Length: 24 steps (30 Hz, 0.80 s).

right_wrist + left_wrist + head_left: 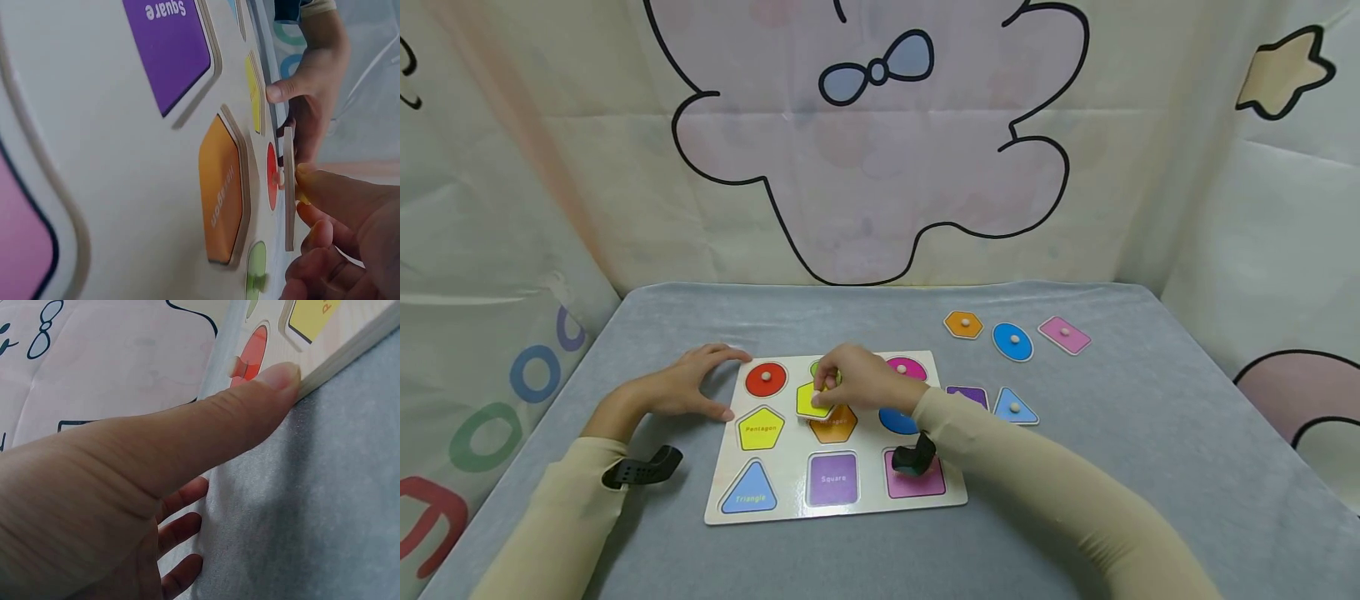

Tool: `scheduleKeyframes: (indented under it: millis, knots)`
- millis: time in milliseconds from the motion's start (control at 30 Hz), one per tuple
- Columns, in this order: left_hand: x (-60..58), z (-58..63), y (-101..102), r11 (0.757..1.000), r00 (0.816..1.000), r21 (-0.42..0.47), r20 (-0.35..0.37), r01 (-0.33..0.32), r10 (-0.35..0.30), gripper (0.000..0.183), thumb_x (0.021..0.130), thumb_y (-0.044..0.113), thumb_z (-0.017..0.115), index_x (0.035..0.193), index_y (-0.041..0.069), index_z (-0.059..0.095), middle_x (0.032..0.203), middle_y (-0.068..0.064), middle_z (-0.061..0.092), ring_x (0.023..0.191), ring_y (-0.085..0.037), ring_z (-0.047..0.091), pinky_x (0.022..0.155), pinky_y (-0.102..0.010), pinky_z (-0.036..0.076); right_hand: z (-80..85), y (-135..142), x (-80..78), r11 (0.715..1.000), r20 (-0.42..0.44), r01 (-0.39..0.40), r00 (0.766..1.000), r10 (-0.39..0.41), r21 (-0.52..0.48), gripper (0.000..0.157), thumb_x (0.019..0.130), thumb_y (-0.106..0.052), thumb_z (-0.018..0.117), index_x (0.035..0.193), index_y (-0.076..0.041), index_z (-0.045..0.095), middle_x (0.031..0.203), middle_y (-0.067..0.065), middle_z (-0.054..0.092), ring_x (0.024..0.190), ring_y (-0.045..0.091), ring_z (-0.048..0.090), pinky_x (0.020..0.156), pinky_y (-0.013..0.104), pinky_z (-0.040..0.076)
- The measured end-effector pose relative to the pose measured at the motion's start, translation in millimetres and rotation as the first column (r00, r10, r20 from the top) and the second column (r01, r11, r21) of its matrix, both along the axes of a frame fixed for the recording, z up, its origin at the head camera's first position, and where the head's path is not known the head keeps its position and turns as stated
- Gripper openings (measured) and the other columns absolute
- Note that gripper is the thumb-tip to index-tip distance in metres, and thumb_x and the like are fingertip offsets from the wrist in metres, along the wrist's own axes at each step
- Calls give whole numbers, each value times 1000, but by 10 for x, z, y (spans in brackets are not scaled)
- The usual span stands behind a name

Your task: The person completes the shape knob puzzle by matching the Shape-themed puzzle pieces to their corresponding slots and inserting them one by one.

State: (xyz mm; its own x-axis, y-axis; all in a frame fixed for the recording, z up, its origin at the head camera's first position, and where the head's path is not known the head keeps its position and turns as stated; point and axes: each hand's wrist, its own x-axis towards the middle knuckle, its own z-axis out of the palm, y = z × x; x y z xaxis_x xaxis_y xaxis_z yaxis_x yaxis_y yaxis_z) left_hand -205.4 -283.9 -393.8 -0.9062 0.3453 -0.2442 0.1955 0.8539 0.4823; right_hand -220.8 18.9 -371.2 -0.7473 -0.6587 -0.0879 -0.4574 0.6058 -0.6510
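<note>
My right hand point(868, 379) pinches the knob of a yellow pentagon puzzle piece point(808, 402) between thumb and fingers. The piece is raised over the wooden shape board point(792, 479), above the orange hexagon recess point(222, 187); in the right wrist view it appears edge-on. To its left lies the yellow recess printed "Pentagon" point(760, 428). My left hand point(681, 385) rests at the board's left side with fingers spread, its thumb point(250, 403) touching the edge. A red circle piece point(766, 379) with a knob sits in the board's upper left corner.
Right of the board on the grey cloth point(1150, 467) lie an orange hexagon point(963, 324), a blue oval point(1013, 342), a pink piece point(1064, 335), a purple piece point(968, 393) and a blue triangle point(1017, 408). A printed curtain point(865, 208) hangs behind the table.
</note>
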Motion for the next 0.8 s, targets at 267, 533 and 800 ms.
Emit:
scheduleKeyframes:
  millis: [267, 533, 800]
  knots:
    - [0, 5, -10, 1000, 1000, 13, -6, 12, -12, 90, 73, 46, 88, 148, 23, 45, 160, -26, 26, 142, -53, 24, 107, -82, 27, -6, -163, 81, 1000, 43, 17, 999, -18, 23, 16, 86, -24, 82, 79, -17, 70, 70, -5, 53, 69, 10, 49, 54, 19, 39]
    - [13, 36, -32, 999, 999, 37, -2, 34, -34, 89, 74, 45, 87, 147, 21, 45, 159, -28, 25, 142, -54, 23, 107, -82, 25, -34, -290, 127, 1000, 66, 15, 998, -15, 10, 15, 86, -22, 82, 79, -17, 70, 69, -6, 52, 60, 9, 49, 50, 18, 40]
    - [-1, 25, -43, 999, 999, 30, -2, 33, -33, 89, 74, 44, 88, 148, 21, 44, 159, -27, 26, 141, -54, 24, 107, -82, 26, -40, -435, 155, 1000, 79, -9, 997, 10, -17, 13, 86, -21, 82, 83, -15, 71, 69, -6, 54, 65, 7, 48, 55, 16, 38]
